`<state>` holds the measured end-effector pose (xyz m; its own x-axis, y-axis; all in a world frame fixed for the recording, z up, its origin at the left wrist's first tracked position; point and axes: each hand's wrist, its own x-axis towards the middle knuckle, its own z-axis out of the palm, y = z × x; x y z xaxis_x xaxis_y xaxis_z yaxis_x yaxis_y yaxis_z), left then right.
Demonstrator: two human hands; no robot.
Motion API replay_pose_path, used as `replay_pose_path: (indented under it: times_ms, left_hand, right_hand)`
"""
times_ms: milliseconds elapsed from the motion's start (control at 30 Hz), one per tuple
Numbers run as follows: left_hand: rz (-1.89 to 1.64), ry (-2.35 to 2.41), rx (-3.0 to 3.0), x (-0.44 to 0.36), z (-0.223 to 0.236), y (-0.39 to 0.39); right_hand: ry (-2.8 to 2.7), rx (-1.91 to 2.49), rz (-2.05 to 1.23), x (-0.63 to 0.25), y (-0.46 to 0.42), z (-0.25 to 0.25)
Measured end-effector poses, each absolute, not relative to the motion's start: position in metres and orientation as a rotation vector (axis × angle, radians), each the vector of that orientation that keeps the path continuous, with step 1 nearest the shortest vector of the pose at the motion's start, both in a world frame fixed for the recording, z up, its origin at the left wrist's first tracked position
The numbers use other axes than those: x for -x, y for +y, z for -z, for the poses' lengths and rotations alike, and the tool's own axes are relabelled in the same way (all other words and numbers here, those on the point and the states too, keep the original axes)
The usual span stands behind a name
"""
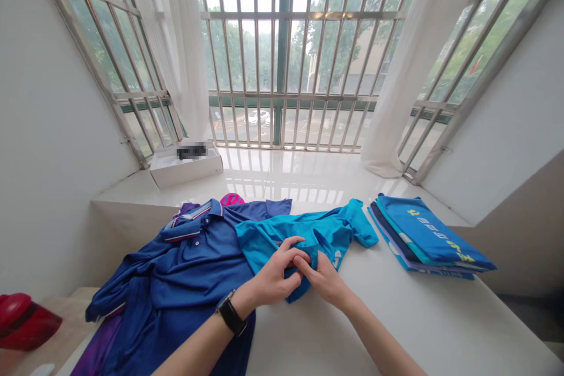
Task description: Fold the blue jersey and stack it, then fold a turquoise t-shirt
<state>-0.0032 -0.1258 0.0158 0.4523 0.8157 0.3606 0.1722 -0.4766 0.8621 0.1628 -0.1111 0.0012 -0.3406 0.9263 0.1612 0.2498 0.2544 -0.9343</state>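
Observation:
A bright turquoise T-shirt (304, 224) lies bunched on the white surface. Both hands meet at its near edge. My left hand (279, 270), with a black watch on its wrist, has its fingers closed on the fabric. Beside it, my right hand (324, 279) pinches a gathered part of the same shirt, its thumb close to the left fingers. One sleeve stretches out to the right. To the left a navy polo shirt (189, 282) with a striped collar is spread loosely, touching the turquoise shirt.
A stack of folded shirts (432, 235) sits at the right. On the window ledge stands a white box (187, 170). Barred windows and white curtains (396, 82) rise behind. A red cap-like object (26, 323) is at the lower left. Purple cloth (99, 349) shows beneath the polo.

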Motion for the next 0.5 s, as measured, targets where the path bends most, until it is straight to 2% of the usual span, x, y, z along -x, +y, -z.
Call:
replay_pose_path:
  times_ms: [133,267,400,500]
  left_hand:
    - [-1.1,0.887,-1.824,0.014,-0.021,-0.12]
    - [-1.219,0.901,-1.924,0.023,-0.049,-0.132]
    - [-0.863,0.603,-2.091,0.02,-0.084,-0.158]
    - [-0.603,0.511,-2.223,0.01,-0.093,-0.171]
  right_hand:
    - [-1.557,1.003,-1.171,-0.157,-0.111,-0.007]
    - [-1.521,0.97,-1.274,-0.156,-0.125,-0.012]
    - [-1.701,1.116,-1.323,-0.165,-0.161,-0.018]
    - [-2.042,1.096,-1.26,-0.182,-0.197,-0.04]
